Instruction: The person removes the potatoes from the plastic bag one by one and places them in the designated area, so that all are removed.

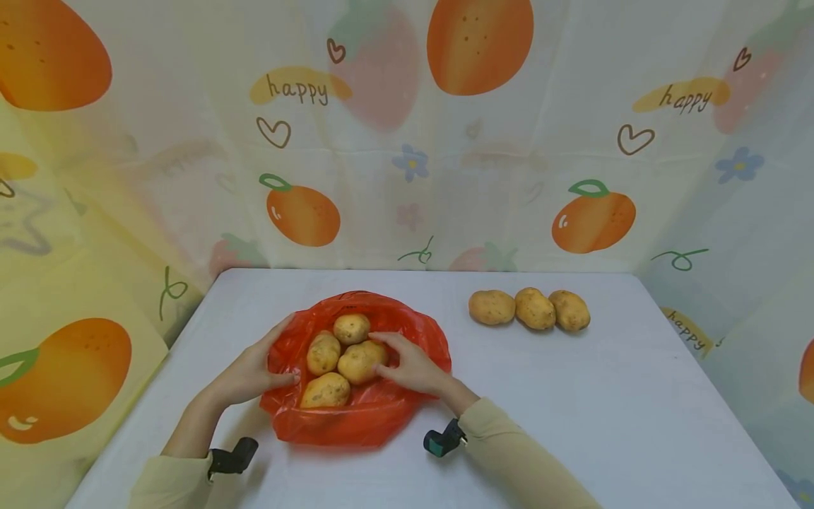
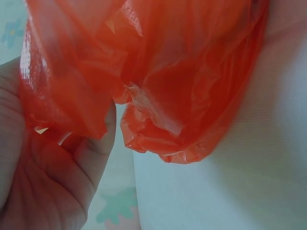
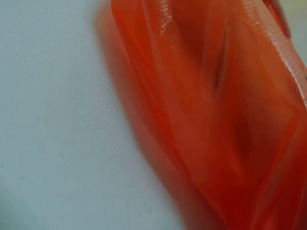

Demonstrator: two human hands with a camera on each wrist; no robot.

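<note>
Fruit-print cloth (image 1: 483,127) is hanging behind a white table (image 1: 572,410), and a red plastic bag (image 1: 337,428) is sitting on that. The left hand (image 1: 251,371) is touching the bag's left edge, grip spread wide. The right hand (image 1: 413,364) is holding one potato (image 1: 359,364) in the bag, grip fitted around its right end. Three other potatoes (image 1: 323,353) are lying beside it, and a row of three (image 1: 534,308) is sitting to the right, near the far edge

The word "happy" (image 1: 296,90) reads three times on the fruit-patterned cloth (image 1: 362,177).
</note>
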